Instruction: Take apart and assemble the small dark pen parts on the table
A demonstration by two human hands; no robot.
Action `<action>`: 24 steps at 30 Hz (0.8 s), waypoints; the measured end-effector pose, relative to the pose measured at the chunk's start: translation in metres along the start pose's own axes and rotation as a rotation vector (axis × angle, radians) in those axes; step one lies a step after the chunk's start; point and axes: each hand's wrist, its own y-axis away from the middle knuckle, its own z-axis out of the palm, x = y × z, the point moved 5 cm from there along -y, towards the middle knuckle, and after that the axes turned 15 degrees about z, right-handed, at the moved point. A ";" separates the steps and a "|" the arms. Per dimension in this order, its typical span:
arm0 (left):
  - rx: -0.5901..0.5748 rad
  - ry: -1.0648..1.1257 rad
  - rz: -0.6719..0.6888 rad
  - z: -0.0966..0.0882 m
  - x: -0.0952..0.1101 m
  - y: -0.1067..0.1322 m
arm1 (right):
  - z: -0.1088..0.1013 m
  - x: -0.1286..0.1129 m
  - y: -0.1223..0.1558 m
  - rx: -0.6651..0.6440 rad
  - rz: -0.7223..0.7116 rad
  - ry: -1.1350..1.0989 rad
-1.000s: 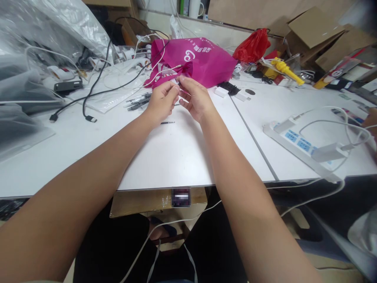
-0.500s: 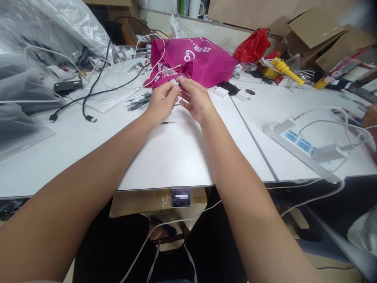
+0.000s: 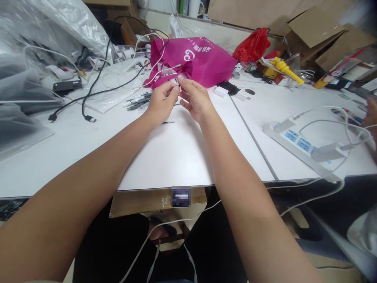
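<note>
Fingers [image 3: 174,92] of the left hand [image 3: 160,101] and right hand [image 3: 196,98] are pinched in, tips close together on some tiny piece [image 3: 178,83], mostly hidden, so can't say what. Skinny dark tool [image 3: 169,122] lies on the worktop [image 3: 173,157] near them, pink bag [image 3: 215,59] right behind, power strip [image 3: 303,146] well off right.

This looks like a small electronics workshop: on the white worktable [image 3: 165,161], black cables [image 3: 97,84] and slim tool-like pieces [image 3: 139,103] lie left of the magenta bag [image 3: 213,61], clear plastic wrapping [image 3: 73,25] farther left, a loaded power strip [image 3: 303,145] to its near right, and opened cardboard boxes [image 3: 313,29] well to its right.
</note>
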 end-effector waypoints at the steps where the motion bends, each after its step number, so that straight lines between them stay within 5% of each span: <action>1: 0.002 0.014 0.001 0.000 0.001 0.000 | 0.000 0.000 -0.001 -0.020 -0.004 -0.008; 24: -0.013 0.047 -0.035 0.003 0.011 0.004 | 0.000 -0.004 0.001 -0.067 0.000 -0.006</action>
